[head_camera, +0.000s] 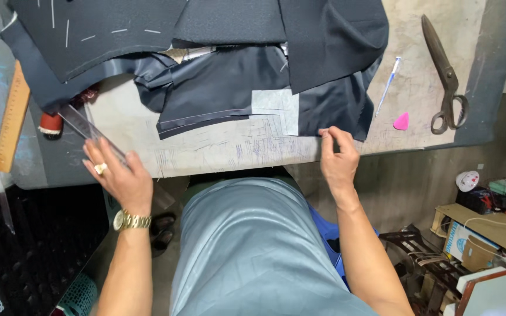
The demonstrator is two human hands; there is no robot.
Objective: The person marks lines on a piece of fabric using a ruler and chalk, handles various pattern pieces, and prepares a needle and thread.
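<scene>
Left hand grips the clear ruler, which slants up and away from its fingers across the desk edge. Right hand pinches its fingertips together at the desk edge, just below the dark cloth. Scissors lie well beyond, to its right.

Bare forearms, no sleeves in view.
Gold metal-link wristwatch on left wrist, gold ring on left hand; smooth grey-blue fabric garment over lap.
</scene>
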